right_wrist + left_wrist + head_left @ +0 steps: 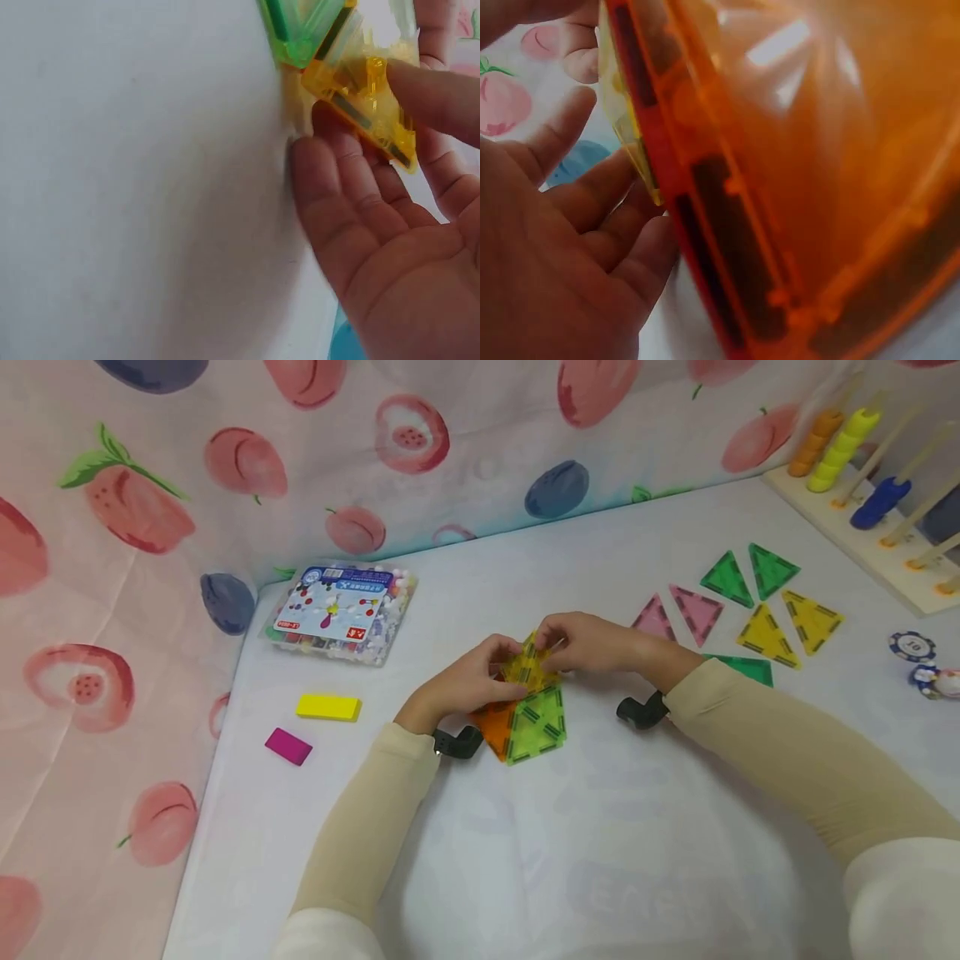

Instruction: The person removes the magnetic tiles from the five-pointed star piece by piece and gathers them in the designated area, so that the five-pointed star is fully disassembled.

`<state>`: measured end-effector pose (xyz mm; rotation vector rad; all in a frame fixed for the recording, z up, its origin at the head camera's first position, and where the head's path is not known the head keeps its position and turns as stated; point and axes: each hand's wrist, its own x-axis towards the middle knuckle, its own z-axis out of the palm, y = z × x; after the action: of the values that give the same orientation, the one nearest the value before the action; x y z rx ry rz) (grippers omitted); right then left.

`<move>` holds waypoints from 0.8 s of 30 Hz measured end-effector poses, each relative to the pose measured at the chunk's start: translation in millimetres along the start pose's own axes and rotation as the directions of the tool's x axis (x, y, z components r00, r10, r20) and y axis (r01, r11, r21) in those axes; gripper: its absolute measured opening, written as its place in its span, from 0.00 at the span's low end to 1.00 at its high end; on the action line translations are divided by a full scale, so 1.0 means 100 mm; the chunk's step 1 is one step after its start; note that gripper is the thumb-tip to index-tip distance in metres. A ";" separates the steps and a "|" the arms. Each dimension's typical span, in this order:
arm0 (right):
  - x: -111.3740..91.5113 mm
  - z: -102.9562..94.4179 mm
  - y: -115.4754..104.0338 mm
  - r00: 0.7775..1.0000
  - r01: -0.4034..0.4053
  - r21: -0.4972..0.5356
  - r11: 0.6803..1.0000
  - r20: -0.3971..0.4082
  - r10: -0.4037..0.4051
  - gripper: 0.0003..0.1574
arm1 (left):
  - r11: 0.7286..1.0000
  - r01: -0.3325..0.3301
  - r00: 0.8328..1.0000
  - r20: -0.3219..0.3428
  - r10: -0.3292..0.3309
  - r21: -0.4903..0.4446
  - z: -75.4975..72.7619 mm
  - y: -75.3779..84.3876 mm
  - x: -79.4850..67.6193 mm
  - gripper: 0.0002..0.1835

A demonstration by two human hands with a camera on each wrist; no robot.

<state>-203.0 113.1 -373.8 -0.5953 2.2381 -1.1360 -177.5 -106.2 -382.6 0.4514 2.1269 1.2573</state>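
Note:
A yellow triangular magnetic tile (528,668) stands at the top of a small structure, above a light green tile (538,731) and an orange tile (495,727). From the left, my left hand (476,677) holds the yellow tile, thumb along its lower part and fingers at its left edge. My right hand (588,643) pinches the same tile on its right side. In the right wrist view the right thumb presses the face of the yellow tile (367,97), with fingers beneath. Orange tile (825,150) fills much of the left wrist view.
Loose pink (697,612), dark green (772,570) and yellow triangles (812,620) lie at the right. A bead rack (855,531) and poker chips (912,646) stand beyond. On the left are a bead box (337,610), a yellow block (328,707) and a magenta block (288,747).

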 end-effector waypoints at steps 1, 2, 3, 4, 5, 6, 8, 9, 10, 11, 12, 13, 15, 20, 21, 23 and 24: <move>0.01 0.00 0.01 1.000 0.001 -0.006 1.000 -0.002 -0.001 0.13 | 1.000 0.000 1.000 0.008 0.000 -0.001 0.00 0.00 0.01 0.28; 0.02 0.00 0.01 1.000 -0.003 -0.013 1.000 -0.007 0.003 0.12 | 1.000 -0.002 1.000 0.011 0.002 0.003 0.01 0.01 0.03 0.28; 0.03 -0.01 0.02 1.000 -0.004 -0.019 1.000 -0.015 0.003 0.11 | 1.000 -0.007 1.000 0.009 0.007 0.007 0.01 0.01 0.04 0.26; 0.03 -0.02 0.02 1.000 -0.003 -0.018 1.000 -0.022 0.002 0.11 | 1.000 -0.010 1.000 0.004 0.009 0.009 0.00 0.01 0.05 0.25; 0.04 -0.03 0.02 1.000 -0.003 -0.009 1.000 -0.026 0.003 0.10 | 1.000 -0.017 1.000 0.000 0.017 0.010 0.00 0.02 0.05 0.24; 0.05 -0.04 0.02 1.000 -0.005 0.010 1.000 -0.027 0.006 0.10 | 1.000 -0.022 1.000 -0.004 0.022 0.013 0.00 0.03 0.06 0.23; 0.05 -0.05 0.02 1.000 -0.010 0.064 0.998 -0.024 0.012 0.11 | 0.999 -0.039 0.999 -0.011 0.039 0.017 0.00 0.04 0.07 0.21; 0.06 -0.06 0.03 1.000 -0.011 0.090 0.996 -0.018 0.012 0.11 | 0.999 -0.044 0.999 -0.013 0.044 0.021 0.00 0.05 0.07 0.21; 0.06 -0.06 0.03 1.000 -0.015 0.117 0.993 -0.010 0.016 0.11 | 0.999 -0.048 0.999 -0.013 0.049 0.025 0.00 0.05 0.07 0.20; 0.06 -0.06 0.03 1.000 -0.021 0.139 0.990 -0.002 0.022 0.11 | 0.998 -0.053 0.999 -0.009 0.053 0.026 0.00 0.05 0.06 0.20; 0.06 -0.05 0.03 1.000 -0.026 0.157 0.987 0.003 0.026 0.11 | 0.998 -0.058 0.998 -0.006 0.058 0.025 0.00 0.05 0.06 0.20; 0.06 -0.05 0.03 1.000 -0.029 0.169 0.985 0.007 0.028 0.12 | 0.998 -0.062 0.998 -0.003 0.062 0.024 0.00 0.05 0.06 0.20; 0.06 -0.04 0.04 0.999 -0.033 0.172 0.985 0.011 0.031 0.12 | 0.998 -0.066 0.998 -0.001 0.066 0.020 0.01 0.03 0.05 0.20; 0.04 -0.05 0.08 0.996 -0.072 0.111 0.991 -0.043 0.078 0.13 | 0.999 -0.031 0.999 0.009 0.031 -0.014 0.02 -0.01 0.04 0.20; 0.03 -0.07 0.10 0.994 -0.084 0.101 0.991 -0.060 0.091 0.13 | 1.000 -0.018 1.000 0.009 0.018 -0.021 0.02 -0.02 0.03 0.20; 0.00 -0.11 0.14 0.989 -0.108 0.086 0.990 -0.091 0.116 0.14 | 0.999 0.008 1.000 0.013 -0.008 -0.035 0.03 -0.03 0.03 0.21; -0.01 -0.13 0.15 0.988 -0.113 0.096 0.989 -0.098 0.122 0.14 | 0.999 0.015 1.000 0.013 -0.015 -0.038 0.03 -0.04 0.04 0.21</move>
<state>-213.0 129.6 -379.5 -0.3703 2.2621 -1.2256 -177.8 -103.9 -388.4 0.4254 2.0886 1.2806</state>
